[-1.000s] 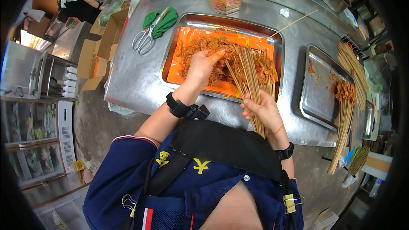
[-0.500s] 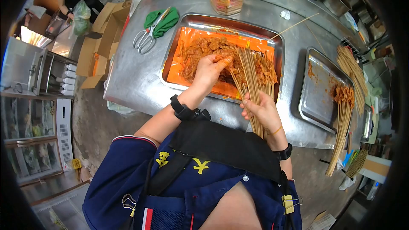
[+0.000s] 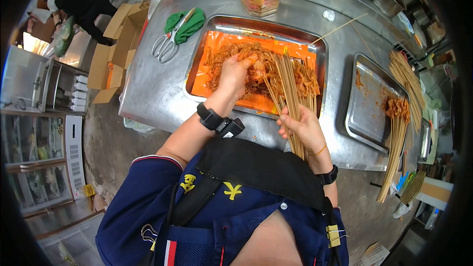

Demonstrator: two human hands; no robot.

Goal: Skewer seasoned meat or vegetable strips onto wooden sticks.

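Note:
My right hand [image 3: 304,129] is wrapped round a bundle of bamboo skewers [image 3: 291,98], held upright at a slant over the near edge of a steel tray [image 3: 189,76]. My left hand [image 3: 234,75] is above the tray, its fingers pinched on a slice of red-sauced meat [image 3: 256,72] close to the skewers' upper ends. Beneath it a heap of sauced meat [image 3: 217,64] lies on an orange sheet [image 3: 201,86]. Loaded skewers [image 3: 309,83] rest at the tray's right side, partly hidden behind the bundle.
Scissors [image 3: 167,47] and a green cloth [image 3: 193,23] lie left of the tray. A clear tub [image 3: 259,0] stands behind it. On the right, a second tray [image 3: 351,106] holds loaded skewers [image 3: 396,143], beside bare skewers [image 3: 406,79]. A person [image 3: 81,0] stands beyond cardboard boxes [image 3: 109,59].
My left hand has shifted slightly left and turned, with its fingers raised. My right hand and its bundle are almost unmoved. The person at far left has changed posture.

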